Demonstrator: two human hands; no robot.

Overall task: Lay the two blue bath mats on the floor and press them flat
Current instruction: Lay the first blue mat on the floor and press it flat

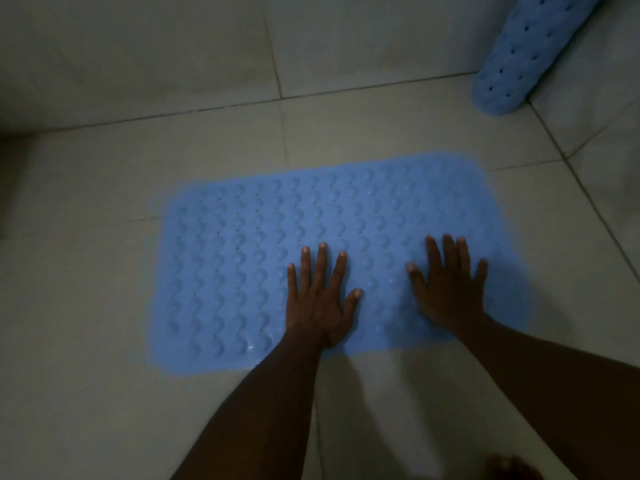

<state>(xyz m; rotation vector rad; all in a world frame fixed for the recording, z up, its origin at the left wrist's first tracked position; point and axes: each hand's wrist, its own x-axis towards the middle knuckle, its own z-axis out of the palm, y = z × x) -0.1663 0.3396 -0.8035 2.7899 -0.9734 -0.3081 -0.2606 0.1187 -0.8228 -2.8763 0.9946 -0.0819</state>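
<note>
A blue bath mat [249, 251] with rows of bumps and small holes lies spread out on the pale tiled floor, in the middle of the view. My left hand [320, 299] rests palm down on its near middle, fingers spread. Palm down on the mat's near right part is my right hand [446, 289], fingers also apart. A second blue mat [519, 53], rolled into a tube with holes in it, stands leaning in the far right corner, away from both hands.
The tiled floor [86, 306] stretches to the left and toward me. A tiled wall [156, 46] rises behind the mat, and another wall [606, 81] closes the right side. A foot [512, 467] shows at the bottom right edge.
</note>
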